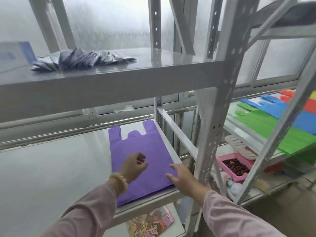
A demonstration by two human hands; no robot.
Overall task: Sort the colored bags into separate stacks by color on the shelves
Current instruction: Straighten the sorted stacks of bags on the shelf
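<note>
A purple bag (145, 149) lies flat at the right end of the middle shelf (51, 168), handles pointing away from me. My left hand (135, 165) hovers over the bag's middle with fingers loosely curled, holding nothing. My right hand (181, 175) lies flat on the bag's near right corner, fingers straight. On the neighbouring shelf unit to the right lie green bags (266, 127), blue bags (280, 108) and red bags (307, 103), overlapping one another.
The upper shelf (119, 79) carries a pile of dark grey packets (80, 59) and a blue-white box (15, 55). A grey upright post (220, 117) stands between the two units. Below right sit a pink basket (235, 165) of brown fruit and a cartoon-printed item (150, 223).
</note>
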